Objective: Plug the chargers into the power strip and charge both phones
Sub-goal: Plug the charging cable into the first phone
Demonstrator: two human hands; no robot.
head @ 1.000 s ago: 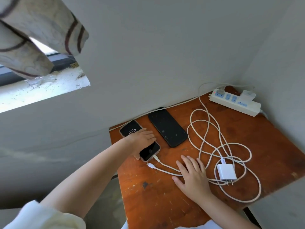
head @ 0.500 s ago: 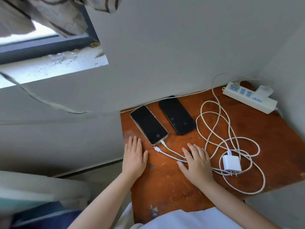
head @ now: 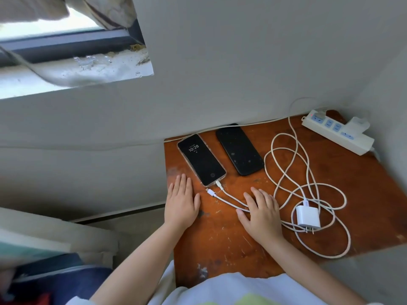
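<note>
Two phones lie side by side on the brown table (head: 363,194). The left phone (head: 201,159) shows 10:28 and has a white cable plugged into its bottom end. The right phone (head: 239,149) is dark, with no cable in it. A loose cable connector (head: 211,192) lies just below the left phone. My left hand (head: 181,201) rests flat and open beside that phone. My right hand (head: 261,211) lies flat over the two cables. A white charger (head: 308,216) lies unplugged among the cable loops (head: 293,172). The white power strip (head: 337,134) sits at the far right with one adapter plugged in.
The table stands in a corner, with grey walls (head: 242,62) behind and to the right. A window sill (head: 77,73) and curtain are at the upper left. Bedding (head: 44,249) lies to the lower left of the table.
My left hand came off the left phone and settled flat on the table beside it. The phone's screen went dark and now shows the time again. My right hand stayed on the cables.
</note>
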